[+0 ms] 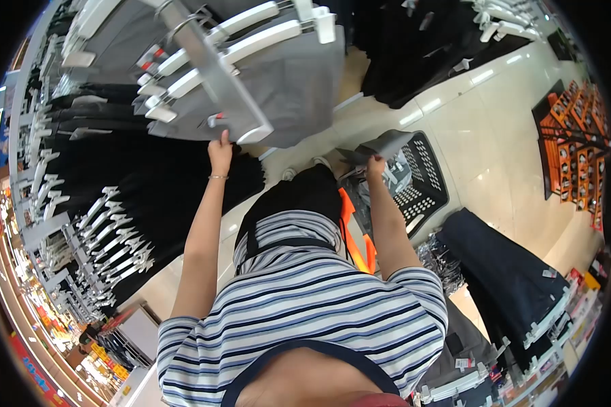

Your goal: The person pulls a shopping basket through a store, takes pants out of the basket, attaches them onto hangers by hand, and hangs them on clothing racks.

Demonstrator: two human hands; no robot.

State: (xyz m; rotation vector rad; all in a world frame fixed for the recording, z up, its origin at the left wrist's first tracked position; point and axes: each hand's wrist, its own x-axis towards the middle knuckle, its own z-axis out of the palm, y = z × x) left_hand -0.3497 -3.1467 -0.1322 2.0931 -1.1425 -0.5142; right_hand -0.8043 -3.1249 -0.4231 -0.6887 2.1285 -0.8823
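Note:
My left hand (pixel 220 152) is raised to the lower edge of a grey garment (pixel 278 95) hung on white clip hangers (pixel 241 54). Its fingers are closed at the fabric edge, next to the end of a metal display arm (pixel 248 112). A red and white tag (pixel 216 120) shows just above those fingers. On the other side, my right hand (pixel 375 165) pinches a grey piece of cloth (pixel 387 145), which hangs partly over a black shopping basket (pixel 424 176). Inside the basket lie clear plastic-wrapped items, partly covered by the cloth and my right arm.
Black garments (pixel 142 169) hang to the left beside rows of white hangers (pixel 112 234). More black clothes (pixel 428 41) hang ahead. An orange display stand (pixel 577 146) is at the right. Dark trousers (pixel 502 264) hang at lower right. An orange strap (pixel 349 217) lies by my right side.

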